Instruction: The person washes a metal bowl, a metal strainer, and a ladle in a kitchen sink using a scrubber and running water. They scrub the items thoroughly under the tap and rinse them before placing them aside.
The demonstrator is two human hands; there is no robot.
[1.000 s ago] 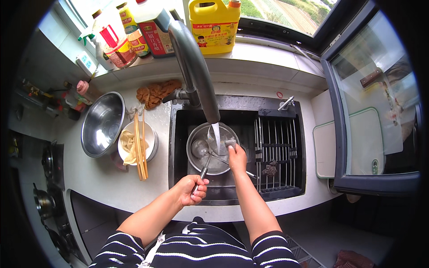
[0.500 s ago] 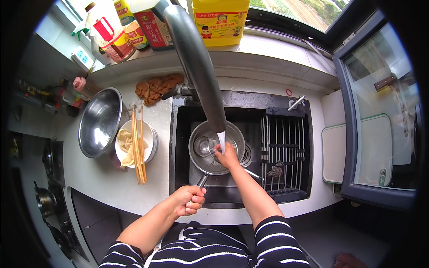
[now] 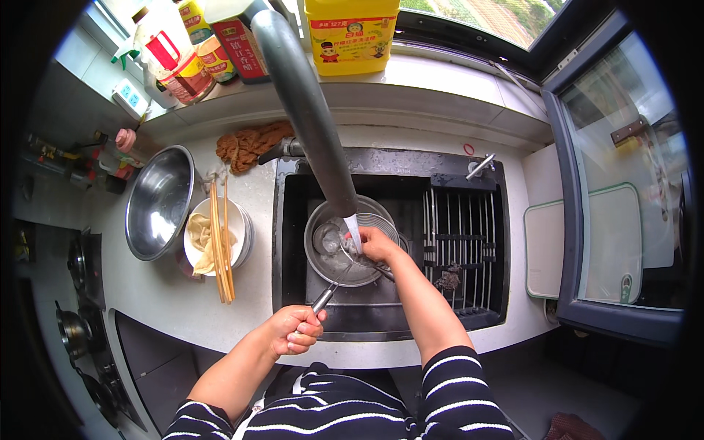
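A round metal pot (image 3: 314, 258) stands in the black sink (image 3: 290, 293), with water in it. My left hand (image 3: 295, 330), closed, grips the dark handle of a long-handled metal utensil (image 3: 323, 297). Its thin shaft runs into the pot; its head is partly hidden by water and my other hand. My right hand (image 3: 375, 246) is inside the pot with fingers curled, beside the water stream (image 3: 353, 231) from the black faucet (image 3: 312, 103). What those fingers hold, if anything, is hidden. A ringed metal piece (image 3: 378, 222) shows just beyond my right hand.
Right of the pot sits a drying rack (image 3: 469, 249) with a dark scrubber (image 3: 447, 279). On the left counter are a steel basin (image 3: 158, 209) and a white bowl (image 3: 238, 249) with dough-like pieces and chopsticks (image 3: 220, 242) across it. A brown cloth (image 3: 253, 145) lies behind. An open window (image 3: 623, 169) juts in at right.
My right hand has turned and curled more inside the pot. The ringed metal piece, formerly right of the pot, now shows over the pot's far right side. My left hand keeps its grip.
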